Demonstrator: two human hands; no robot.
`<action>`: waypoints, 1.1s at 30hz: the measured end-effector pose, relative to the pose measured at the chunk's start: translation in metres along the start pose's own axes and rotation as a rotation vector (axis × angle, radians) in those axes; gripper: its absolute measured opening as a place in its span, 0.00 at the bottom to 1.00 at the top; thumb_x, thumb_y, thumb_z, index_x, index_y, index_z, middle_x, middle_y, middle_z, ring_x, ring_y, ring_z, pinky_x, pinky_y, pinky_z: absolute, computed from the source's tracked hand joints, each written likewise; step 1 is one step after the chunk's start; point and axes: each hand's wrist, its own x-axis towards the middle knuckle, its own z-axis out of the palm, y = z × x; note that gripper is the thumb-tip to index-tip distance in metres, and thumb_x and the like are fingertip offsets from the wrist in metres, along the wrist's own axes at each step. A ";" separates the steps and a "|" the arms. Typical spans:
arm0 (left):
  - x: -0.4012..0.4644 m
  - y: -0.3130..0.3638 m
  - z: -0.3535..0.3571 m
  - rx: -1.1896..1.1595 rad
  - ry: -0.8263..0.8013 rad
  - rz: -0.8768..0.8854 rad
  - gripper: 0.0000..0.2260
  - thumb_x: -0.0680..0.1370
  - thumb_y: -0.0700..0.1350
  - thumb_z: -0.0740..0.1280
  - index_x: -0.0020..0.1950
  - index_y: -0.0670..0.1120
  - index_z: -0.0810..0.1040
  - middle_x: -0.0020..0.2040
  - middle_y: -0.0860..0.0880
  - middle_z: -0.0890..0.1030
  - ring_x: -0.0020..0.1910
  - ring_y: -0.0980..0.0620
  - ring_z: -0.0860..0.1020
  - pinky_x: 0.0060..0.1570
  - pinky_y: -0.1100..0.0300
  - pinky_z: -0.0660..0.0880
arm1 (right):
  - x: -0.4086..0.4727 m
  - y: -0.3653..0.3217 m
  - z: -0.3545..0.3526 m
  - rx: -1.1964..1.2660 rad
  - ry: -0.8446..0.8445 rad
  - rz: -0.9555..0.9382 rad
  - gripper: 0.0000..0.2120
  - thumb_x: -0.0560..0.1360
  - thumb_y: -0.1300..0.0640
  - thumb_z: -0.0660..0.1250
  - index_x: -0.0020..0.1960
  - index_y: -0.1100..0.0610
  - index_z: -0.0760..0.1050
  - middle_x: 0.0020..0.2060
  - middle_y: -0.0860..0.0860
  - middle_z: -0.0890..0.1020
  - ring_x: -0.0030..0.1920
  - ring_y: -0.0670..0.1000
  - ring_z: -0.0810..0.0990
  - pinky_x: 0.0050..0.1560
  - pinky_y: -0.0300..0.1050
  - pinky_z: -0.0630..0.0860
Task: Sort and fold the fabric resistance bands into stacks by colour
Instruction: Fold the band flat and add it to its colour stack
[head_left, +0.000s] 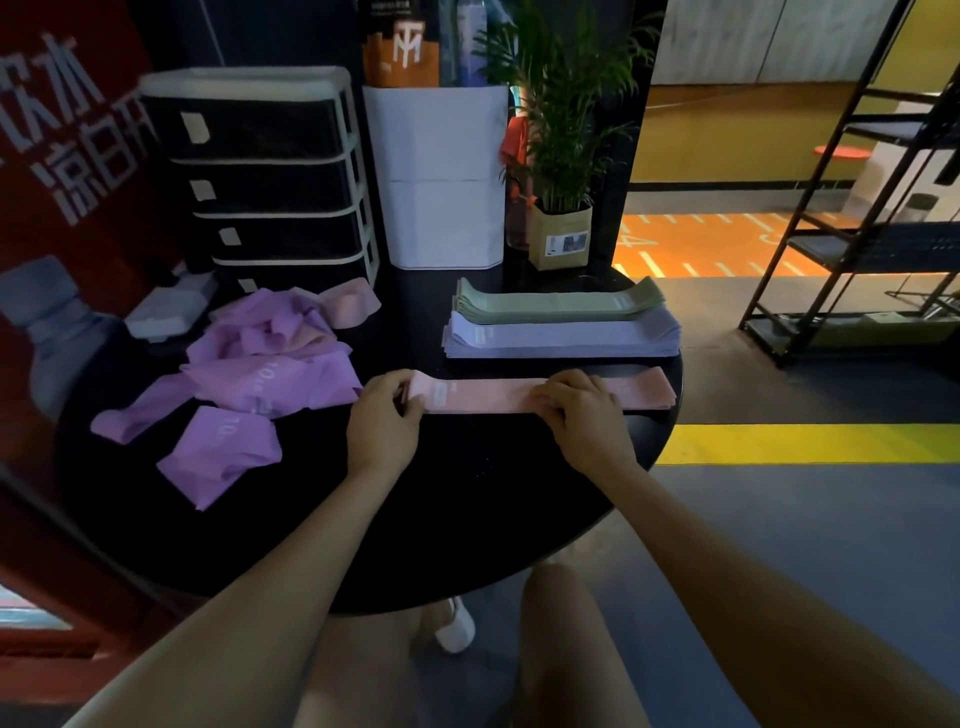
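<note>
Both hands (384, 415) on pink band (493, 394) — ends hidden

A flat pink fabric band (493, 395) lies under both hands, two folded fabric stacks (563, 325) beyond the right hand (582, 410), a loose purple fabric heap (260, 379) left of the left hand (382, 421).
</note>
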 end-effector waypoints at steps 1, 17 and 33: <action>0.000 0.001 0.000 0.011 -0.003 0.008 0.14 0.75 0.38 0.66 0.60 0.45 0.77 0.59 0.48 0.77 0.56 0.50 0.76 0.54 0.61 0.70 | 0.000 -0.001 -0.001 0.012 -0.004 0.001 0.12 0.78 0.56 0.63 0.59 0.53 0.78 0.58 0.50 0.75 0.58 0.54 0.71 0.56 0.50 0.66; 0.086 0.005 -0.056 0.136 0.074 0.106 0.13 0.75 0.39 0.66 0.59 0.44 0.76 0.59 0.46 0.76 0.57 0.48 0.75 0.55 0.56 0.72 | 0.110 -0.099 0.019 0.238 -0.104 -0.086 0.16 0.75 0.63 0.65 0.63 0.59 0.75 0.60 0.58 0.74 0.60 0.59 0.73 0.62 0.51 0.70; 0.188 -0.054 -0.097 0.327 0.038 0.032 0.16 0.75 0.41 0.66 0.62 0.46 0.75 0.62 0.47 0.73 0.60 0.48 0.73 0.53 0.61 0.68 | 0.231 -0.154 0.110 0.201 -0.268 -0.025 0.20 0.76 0.58 0.64 0.68 0.55 0.68 0.61 0.59 0.68 0.62 0.61 0.69 0.62 0.49 0.71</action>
